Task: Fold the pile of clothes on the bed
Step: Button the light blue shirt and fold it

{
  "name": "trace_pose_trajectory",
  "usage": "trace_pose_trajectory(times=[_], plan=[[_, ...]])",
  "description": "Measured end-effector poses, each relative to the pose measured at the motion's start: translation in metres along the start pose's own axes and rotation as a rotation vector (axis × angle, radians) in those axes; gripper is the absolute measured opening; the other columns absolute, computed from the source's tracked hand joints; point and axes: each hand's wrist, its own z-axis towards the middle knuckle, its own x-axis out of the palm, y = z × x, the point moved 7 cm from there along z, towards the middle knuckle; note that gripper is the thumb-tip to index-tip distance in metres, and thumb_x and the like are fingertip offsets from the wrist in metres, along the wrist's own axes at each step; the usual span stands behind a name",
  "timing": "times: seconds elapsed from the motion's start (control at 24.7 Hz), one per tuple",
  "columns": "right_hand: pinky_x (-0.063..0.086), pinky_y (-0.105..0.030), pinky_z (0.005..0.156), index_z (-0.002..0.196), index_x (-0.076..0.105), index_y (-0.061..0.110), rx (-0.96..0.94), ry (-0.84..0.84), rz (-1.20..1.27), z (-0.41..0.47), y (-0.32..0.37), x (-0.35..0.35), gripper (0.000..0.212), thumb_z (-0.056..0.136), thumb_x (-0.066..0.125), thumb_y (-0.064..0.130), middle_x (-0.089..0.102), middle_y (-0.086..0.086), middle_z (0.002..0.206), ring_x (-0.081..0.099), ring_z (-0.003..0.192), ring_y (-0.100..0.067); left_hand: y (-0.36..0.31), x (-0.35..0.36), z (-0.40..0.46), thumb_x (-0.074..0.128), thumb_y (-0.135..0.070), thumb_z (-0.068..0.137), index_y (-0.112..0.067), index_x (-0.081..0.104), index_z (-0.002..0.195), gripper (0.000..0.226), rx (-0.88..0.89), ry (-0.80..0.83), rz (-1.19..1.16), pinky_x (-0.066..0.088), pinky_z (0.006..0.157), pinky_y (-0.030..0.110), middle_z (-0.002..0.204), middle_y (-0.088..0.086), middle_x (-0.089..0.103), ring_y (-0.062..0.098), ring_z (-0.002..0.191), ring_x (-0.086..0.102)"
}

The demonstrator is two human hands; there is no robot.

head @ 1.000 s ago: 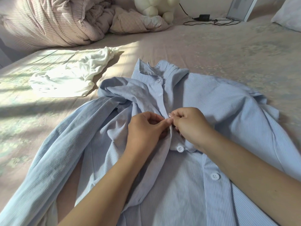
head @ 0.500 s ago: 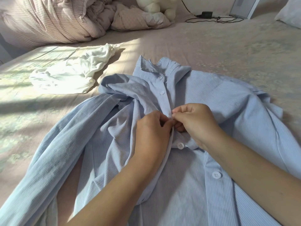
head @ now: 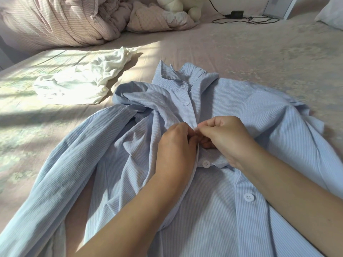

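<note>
A light blue striped shirt (head: pixel 250 112) lies front up on the bed (head: pixel 241 52), collar at the far end, its left sleeve stretched toward the near left. My left hand (head: pixel 176 145) and my right hand (head: pixel 226 138) meet at the button placket in the middle of the shirt. Both pinch the placket edges together, fingers curled around the fabric. Two buttons above the hands are fastened; two white buttons show below them. A crumpled white garment (head: pixel 83 80) lies in sunlight at the left.
A bunched pink striped duvet (head: pixel 65 21) fills the far left. A white plush toy (head: pixel 178 4) sits behind it. A black charger and cable (head: pixel 241 17) lie at the far edge, and a white pillow (head: pixel 332 13) is at the far right.
Both hands stay pinched at the placket and have slid slightly toward the collar. The view has tilted a little, so the shirt sits lower in frame.
</note>
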Motion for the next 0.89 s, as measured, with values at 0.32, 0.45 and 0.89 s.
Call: trace_pose_trajectory(times=[0.32, 0.45, 0.89], plan=[[0.059, -0.03, 0.059, 0.057, 0.065, 0.01, -0.022, -0.059, -0.029, 0.001, 0.0, -0.002, 0.024, 0.075, 0.06, -0.005, 0.064, -0.008, 0.054, 0.062, 0.05, -0.017, 0.0, 0.002, 0.0, 0.064, -0.011, 0.085, -0.004, 0.064, 0.076, 0.012, 0.021, 0.012, -0.007, 0.04, 0.066, 0.031, 0.077, 0.005, 0.062, 0.021, 0.072, 0.055], [0.058, -0.028, 0.058, 0.059, 0.064, 0.01, -0.024, -0.07, -0.005, 0.0, -0.001, -0.001, 0.024, 0.075, 0.06, -0.006, 0.065, -0.006, 0.054, 0.064, 0.05, -0.015, 0.007, 0.001, 0.002, 0.068, -0.015, 0.084, -0.005, 0.067, 0.075, 0.013, -0.065, 0.009, -0.073, 0.041, 0.062, 0.024, 0.069, 0.001, 0.064, 0.016, 0.068, 0.059], [0.054, -0.019, 0.051, 0.081, 0.052, 0.007, 0.131, -0.059, 0.387, 0.001, -0.009, -0.001, 0.021, 0.082, 0.061, -0.012, 0.064, -0.003, 0.051, 0.064, 0.047, -0.009, 0.016, 0.003, 0.002, 0.074, -0.028, 0.081, -0.02, 0.071, 0.075, 0.01, -0.202, 0.025, -0.278, 0.053, 0.069, 0.027, 0.069, -0.008, 0.069, 0.002, 0.066, 0.064]])
